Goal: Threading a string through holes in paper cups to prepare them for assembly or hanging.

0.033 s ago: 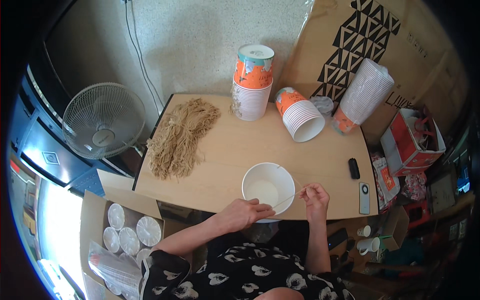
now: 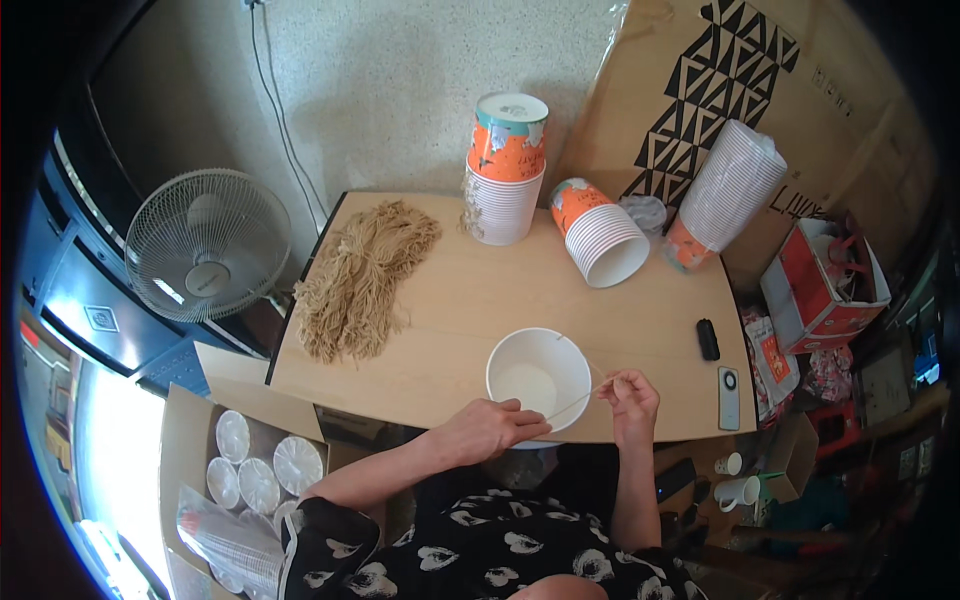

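Note:
A white paper bucket (image 2: 527,350) stands mouth up at the table's front edge, its inside facing me. A thin tan string (image 2: 572,406) is stretched over its right side. My right hand (image 2: 631,398) pinches this string just right of the rim, fingertips together. At the near rim, my left hand (image 2: 490,428) has its fingers closed at the string's other visible end. A short bit of string also shows at the bucket's far rim. Back left on the table lies a loose bundle of the same tan strings (image 2: 365,275).
Nested orange-and-white paper buckets (image 2: 505,205) stand upside down at the back. Another nested stack (image 2: 605,240) lies on its side, beside a tall wrapped stack (image 2: 735,185). A black case (image 2: 708,339) and a remote (image 2: 729,397) lie right. A carton of wrapped cups (image 2: 190,430) and a fan (image 2: 207,245) stand left.
The whole view has shifted down very slightly. My hands, the string and the bucket keep almost the same places.

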A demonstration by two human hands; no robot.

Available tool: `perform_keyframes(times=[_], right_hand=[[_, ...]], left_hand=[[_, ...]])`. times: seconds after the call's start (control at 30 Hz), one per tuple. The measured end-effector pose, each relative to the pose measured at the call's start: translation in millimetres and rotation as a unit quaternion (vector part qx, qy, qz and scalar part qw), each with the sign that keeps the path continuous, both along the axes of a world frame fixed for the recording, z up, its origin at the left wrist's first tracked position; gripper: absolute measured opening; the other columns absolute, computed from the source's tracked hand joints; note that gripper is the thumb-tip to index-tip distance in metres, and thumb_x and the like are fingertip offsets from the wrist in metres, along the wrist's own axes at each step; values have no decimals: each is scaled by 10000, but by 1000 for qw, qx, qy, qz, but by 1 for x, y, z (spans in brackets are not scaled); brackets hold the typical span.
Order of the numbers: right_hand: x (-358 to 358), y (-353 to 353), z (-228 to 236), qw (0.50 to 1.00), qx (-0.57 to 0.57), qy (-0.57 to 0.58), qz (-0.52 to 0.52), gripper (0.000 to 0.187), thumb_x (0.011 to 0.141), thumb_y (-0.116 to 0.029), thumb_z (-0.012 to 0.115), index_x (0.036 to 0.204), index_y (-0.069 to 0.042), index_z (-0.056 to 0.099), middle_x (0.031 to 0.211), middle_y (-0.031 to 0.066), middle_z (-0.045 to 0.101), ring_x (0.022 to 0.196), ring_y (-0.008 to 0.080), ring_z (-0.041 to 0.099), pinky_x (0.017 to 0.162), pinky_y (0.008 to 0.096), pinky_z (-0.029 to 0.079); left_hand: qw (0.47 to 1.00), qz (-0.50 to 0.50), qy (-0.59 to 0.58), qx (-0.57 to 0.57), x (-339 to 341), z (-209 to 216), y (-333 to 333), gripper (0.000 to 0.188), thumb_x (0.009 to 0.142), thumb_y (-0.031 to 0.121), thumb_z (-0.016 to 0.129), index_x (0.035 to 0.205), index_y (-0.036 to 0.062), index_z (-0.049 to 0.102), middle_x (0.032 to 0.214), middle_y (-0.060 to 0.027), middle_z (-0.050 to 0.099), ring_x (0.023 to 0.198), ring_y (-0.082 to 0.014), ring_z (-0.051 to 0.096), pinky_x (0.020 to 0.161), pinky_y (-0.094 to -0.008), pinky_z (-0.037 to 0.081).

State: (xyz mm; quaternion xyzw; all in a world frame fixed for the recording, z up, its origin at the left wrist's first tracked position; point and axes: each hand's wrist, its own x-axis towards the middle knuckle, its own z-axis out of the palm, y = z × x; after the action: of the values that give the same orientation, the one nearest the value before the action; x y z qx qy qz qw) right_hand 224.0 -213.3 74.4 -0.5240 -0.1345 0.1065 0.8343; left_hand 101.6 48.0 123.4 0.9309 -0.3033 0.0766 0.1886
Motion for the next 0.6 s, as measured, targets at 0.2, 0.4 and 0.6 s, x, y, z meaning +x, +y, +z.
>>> perform_keyframes(times=[0.2, 0.4, 0.6], right_hand=[[7, -14, -28, 976, -143, -109, -125, 235, 993, -48, 613, 1212, 34, 616, 1211, 129, 673, 1109, 195, 654, 966, 329, 516], [36, -65, -123, 935, -213, -107, -262, 86, 1016, 5, 560, 1064, 17, 630, 997, 68, 685, 896, 130, 657, 832, 248, 534], [33, -61, -141, 945, -181, -66, -265, 73, 1022, 6, 545, 998, 6, 615, 903, 51, 665, 768, 102, 626, 723, 225, 532]], left_hand=[[969, 23, -6, -247, 49, 39, 34, 362, 862, 31, 677, 1218, 86, 700, 1020, -95, 735, 832, -245, 709, 748, -342, 587], [779, 105, 9, -618, 143, 135, 104, 359, 972, 33, 668, 1327, -2, 627, 1029, -74, 726, 800, -140, 715, 738, -275, 582], [544, 3, -78, -835, 276, 171, 192, 425, 979, 15, 641, 1387, 28, 523, 1178, -42, 621, 954, -139, 665, 800, -227, 598]])
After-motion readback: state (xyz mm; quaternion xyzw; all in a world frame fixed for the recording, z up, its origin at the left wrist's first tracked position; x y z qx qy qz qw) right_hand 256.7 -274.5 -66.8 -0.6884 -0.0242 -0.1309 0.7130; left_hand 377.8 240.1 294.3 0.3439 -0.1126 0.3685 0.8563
